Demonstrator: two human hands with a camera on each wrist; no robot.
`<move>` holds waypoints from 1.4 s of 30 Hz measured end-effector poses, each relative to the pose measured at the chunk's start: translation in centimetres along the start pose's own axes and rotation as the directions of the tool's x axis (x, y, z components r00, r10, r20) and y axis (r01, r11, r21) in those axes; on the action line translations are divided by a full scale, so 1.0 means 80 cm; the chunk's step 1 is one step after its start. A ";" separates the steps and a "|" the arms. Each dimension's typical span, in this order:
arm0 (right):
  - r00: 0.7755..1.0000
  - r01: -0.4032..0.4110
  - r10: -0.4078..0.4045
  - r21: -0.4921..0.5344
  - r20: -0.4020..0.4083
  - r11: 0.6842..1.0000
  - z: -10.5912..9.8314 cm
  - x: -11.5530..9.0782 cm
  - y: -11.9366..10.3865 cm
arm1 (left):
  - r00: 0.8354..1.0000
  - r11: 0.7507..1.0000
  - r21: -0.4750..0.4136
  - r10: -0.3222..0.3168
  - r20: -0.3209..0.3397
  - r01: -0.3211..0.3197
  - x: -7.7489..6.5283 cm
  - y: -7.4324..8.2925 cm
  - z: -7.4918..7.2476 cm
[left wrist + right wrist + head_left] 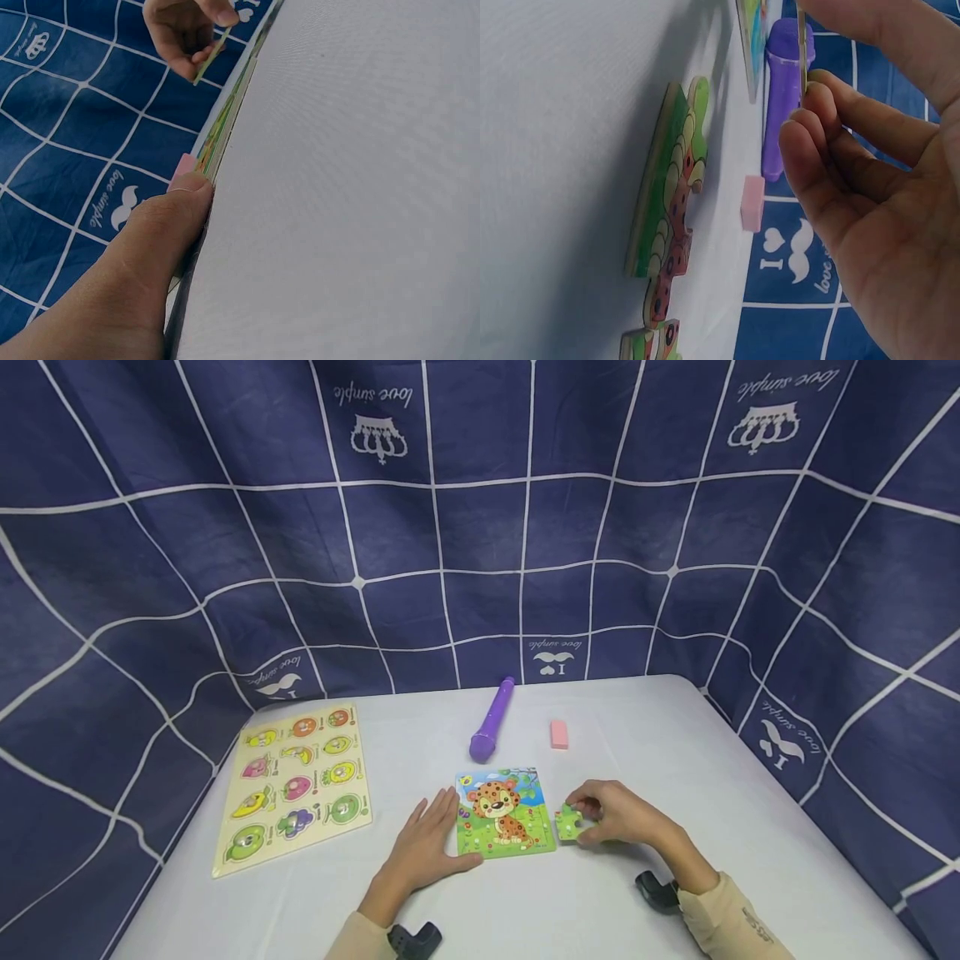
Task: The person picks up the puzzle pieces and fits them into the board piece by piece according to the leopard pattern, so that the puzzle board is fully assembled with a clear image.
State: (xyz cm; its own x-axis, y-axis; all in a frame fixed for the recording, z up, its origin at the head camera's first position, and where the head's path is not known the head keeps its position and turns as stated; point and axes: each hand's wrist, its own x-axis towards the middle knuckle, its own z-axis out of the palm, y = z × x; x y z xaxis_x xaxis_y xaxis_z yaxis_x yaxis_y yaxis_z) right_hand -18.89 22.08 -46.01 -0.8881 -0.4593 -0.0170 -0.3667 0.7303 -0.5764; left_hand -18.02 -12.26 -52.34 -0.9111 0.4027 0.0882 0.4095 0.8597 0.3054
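A square leopard puzzle [506, 814] lies on the white table in the head view. My left hand [429, 847] rests along its left side with fingers extended, the thumb touching its lower edge. In the left wrist view the left thumb [169, 217] presses against the board's edge. My right hand [618, 814] pinches a green puzzle piece [568, 823] beside the puzzle's right edge. This piece [802, 52] shows edge-on in the right wrist view. Below the right palm lie more puzzle pieces [667, 187], green and reddish with dark spots, which the hand mostly hides in the head view.
A purple toy microphone [492, 722] lies behind the puzzle, with a pink block [558, 734] to its right. A cream fruit board [281, 845] with several picture pieces lies at the left. Dark blue gridded cloth [480, 527] hangs around the table's back and sides.
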 end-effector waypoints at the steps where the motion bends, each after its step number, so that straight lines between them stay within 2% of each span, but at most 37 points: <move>1: 1.000 0.003 -0.003 0.002 -0.003 1.000 0.000 0.000 0.000 | 1.000 1.000 0.000 0.001 -0.001 -0.001 0.000 0.000 0.000; 16: 0.999 -0.025 0.025 -0.031 -0.023 0.999 0.002 0.004 -0.011 | 1.000 1.000 0.003 0.007 -0.002 -0.007 -0.001 0.000 -0.002; 26: 0.999 -0.004 0.003 -0.033 -0.046 0.999 0.010 0.018 -0.030 | 1.000 1.000 0.002 0.001 -0.002 -0.001 -0.001 -0.001 -0.002; 42: 0.994 0.107 -0.107 -0.062 0.011 0.992 0.046 0.060 -0.078 | 1.000 1.000 0.026 0.002 0.006 -0.002 -0.002 -0.001 -0.002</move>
State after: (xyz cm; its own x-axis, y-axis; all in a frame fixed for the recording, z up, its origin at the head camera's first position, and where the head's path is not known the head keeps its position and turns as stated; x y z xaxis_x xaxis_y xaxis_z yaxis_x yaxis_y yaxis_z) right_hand -19.81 13.45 -45.53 -0.8408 -0.5402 0.0353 -0.4760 0.7067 -0.5235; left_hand -17.88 -12.45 -52.26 -0.9098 0.4066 0.0831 0.4129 0.8666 0.2802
